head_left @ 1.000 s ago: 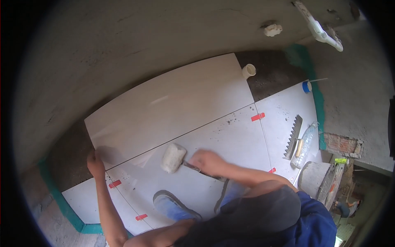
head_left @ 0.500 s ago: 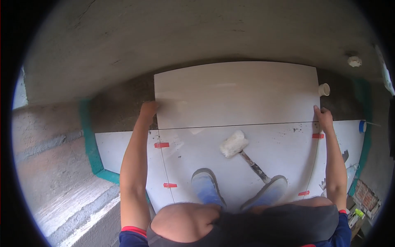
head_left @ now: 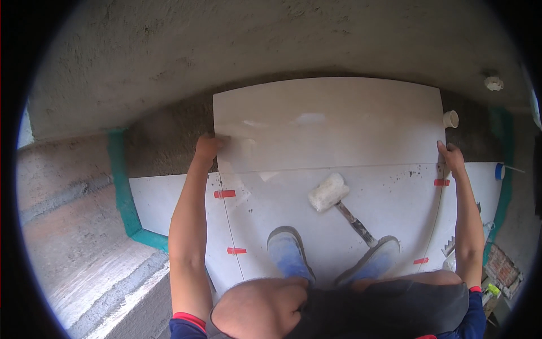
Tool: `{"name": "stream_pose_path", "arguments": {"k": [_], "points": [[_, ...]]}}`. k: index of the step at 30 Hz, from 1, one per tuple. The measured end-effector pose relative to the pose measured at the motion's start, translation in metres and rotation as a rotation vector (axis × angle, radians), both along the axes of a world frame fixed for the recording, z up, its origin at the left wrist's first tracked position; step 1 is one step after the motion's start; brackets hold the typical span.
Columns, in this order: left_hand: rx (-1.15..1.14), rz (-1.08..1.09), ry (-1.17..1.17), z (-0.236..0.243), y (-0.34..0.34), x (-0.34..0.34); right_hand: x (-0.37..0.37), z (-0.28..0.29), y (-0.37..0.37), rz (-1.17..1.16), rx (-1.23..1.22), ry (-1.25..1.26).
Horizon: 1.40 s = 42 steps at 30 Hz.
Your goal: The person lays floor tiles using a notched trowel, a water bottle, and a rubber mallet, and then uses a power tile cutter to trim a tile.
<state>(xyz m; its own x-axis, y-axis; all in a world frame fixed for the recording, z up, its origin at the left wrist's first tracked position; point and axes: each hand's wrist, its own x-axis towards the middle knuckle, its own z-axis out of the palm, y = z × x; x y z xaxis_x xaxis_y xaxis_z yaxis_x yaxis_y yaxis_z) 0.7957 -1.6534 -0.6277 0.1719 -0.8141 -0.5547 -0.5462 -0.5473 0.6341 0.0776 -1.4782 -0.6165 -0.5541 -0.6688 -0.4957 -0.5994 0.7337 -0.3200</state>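
Note:
A large glossy off-white tile (head_left: 333, 124) lies over the far strip, its near edge along the laid white tiles (head_left: 339, 226). My left hand (head_left: 209, 148) is closed at its left edge, with the fingertips partly on the surface. At the opposite edge my right hand (head_left: 450, 157) grips the tile near its near corner, thumb raised along the side. On the laid tile in front of my feet rests a mallet (head_left: 329, 192) with a worn white head and a dark handle. Red wedges (head_left: 224, 194) sit along the joints on both sides.
A white pipe stub (head_left: 450, 119) stands beside the tile's right edge. The grey wall (head_left: 237, 45) rises behind. Green coating (head_left: 119, 186) borders the left side. At right are a blue round item (head_left: 500, 171) and a notched trowel (head_left: 449, 247). My shoes (head_left: 289, 253) stand on the tiles.
The dark gap along the tile's near edge has narrowed to a thin line. Both hands remain at the tile's sides, and the view has shifted slightly.

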Motion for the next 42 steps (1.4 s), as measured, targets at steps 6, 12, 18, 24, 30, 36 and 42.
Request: {"name": "stream_pose_path", "arguments": {"k": [6,12,18,24,30,36,42], "points": [[-0.047,-0.250,-0.388,-0.014,-0.010,-0.003,0.001,-0.002,0.002,-0.011,-0.016,0.016],[-0.004,-0.333,-0.538,-0.018,-0.010,0.005,0.002,-0.001,0.002,-0.015,-0.030,0.010],[-0.302,-1.213,-0.905,-0.044,-0.015,0.033,-0.009,-0.007,0.004,-0.042,0.037,-0.024],[-0.235,-0.459,-0.286,-0.050,-0.010,0.042,-0.007,-0.001,-0.001,0.062,0.065,0.045],[-0.283,-0.874,-0.704,-0.067,-0.027,0.052,-0.001,0.005,-0.004,0.038,0.045,0.082],[-0.072,-0.585,-0.526,-0.031,-0.022,0.027,-0.006,0.009,-0.001,0.023,0.049,-0.029],[-0.036,-0.531,-0.351,-0.028,-0.024,0.022,-0.003,0.007,-0.001,0.051,0.056,0.066]]}}
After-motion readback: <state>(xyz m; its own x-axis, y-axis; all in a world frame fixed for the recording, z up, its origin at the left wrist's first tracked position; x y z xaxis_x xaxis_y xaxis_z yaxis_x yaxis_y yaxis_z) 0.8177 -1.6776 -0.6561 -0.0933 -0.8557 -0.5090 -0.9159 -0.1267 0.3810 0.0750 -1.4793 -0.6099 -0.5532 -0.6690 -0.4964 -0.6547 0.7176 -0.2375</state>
